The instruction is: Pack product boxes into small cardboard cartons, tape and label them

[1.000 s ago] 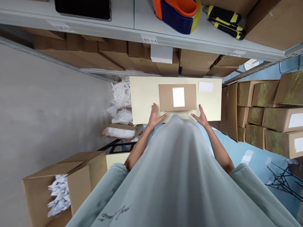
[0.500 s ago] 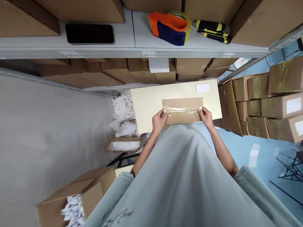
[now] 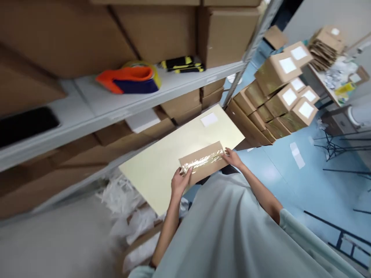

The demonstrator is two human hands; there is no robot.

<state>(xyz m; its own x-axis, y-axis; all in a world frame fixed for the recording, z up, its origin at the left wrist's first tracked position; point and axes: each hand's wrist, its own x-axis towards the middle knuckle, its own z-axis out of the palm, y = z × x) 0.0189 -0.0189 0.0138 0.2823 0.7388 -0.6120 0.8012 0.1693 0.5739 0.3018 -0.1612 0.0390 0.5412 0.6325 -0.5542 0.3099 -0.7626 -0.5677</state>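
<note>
A flat cardboard box [image 3: 204, 159] with shiny clear tape along its length lies between my two hands, at the near edge of a pale yellow board [image 3: 162, 162]. My left hand [image 3: 180, 181] grips its left end, thumb on top and fingers at the edge. At the other end my right hand [image 3: 232, 157] pinches the corner by the tape's end. A small white label [image 3: 209, 119] lies on the board beyond the box.
On the grey shelf [image 3: 89, 102] above the board sit an orange and blue tape dispenser [image 3: 130, 79], yellow-black utility knives [image 3: 182, 64] and a black phone [image 3: 27, 125]. Taped cartons [image 3: 275, 73] are stacked at right. White packing paper [image 3: 123, 197] lies to the left, a black metal frame [image 3: 339, 239] at lower right.
My view has swung to the right, so the shelf and board now slant and more of the right side shows. Both hands still hold the cardboard box.
</note>
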